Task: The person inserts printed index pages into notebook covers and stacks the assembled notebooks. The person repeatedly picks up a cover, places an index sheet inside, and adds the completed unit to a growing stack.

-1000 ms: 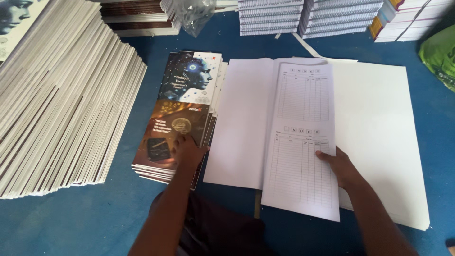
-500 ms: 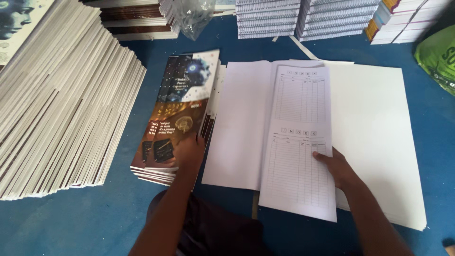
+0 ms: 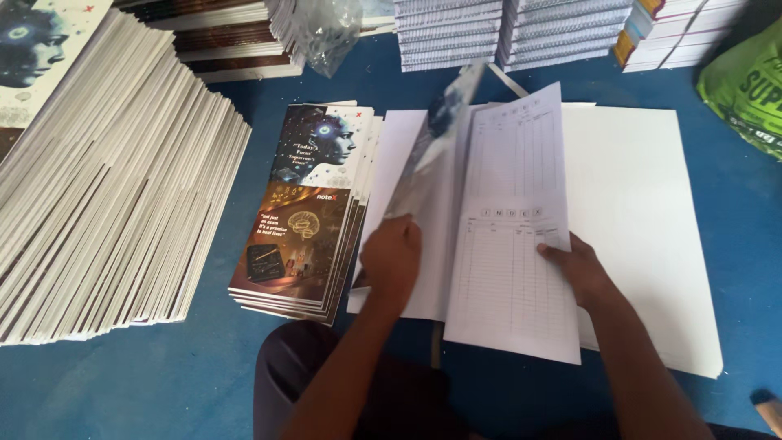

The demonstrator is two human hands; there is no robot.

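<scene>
Two hands at work: the left hand and the right hand, both over the paper in the middle of the blue floor.
Left hand: fingers closed on the lower edge of a glossy cover sheet, which stands tilted and blurred above the white sheets.
Right hand: fingers spread flat, pressing on the ruled index page; it grips nothing.
Index page: one, lying on the wide stack of white sheets, its left edge just beside the raised cover.
Cover pile: one pile of printed covers just left of the left hand, dark artwork facing up.
Left side: one large fanned stack of folded sections, well apart from the hands.
Far edge: three stacks of bound books, plus one more stack at upper left and a crumpled clear plastic bag between them.
Right edge: one green sack, partly out of view.
In the way: the lifted cover hides part of the white sheets behind it.
</scene>
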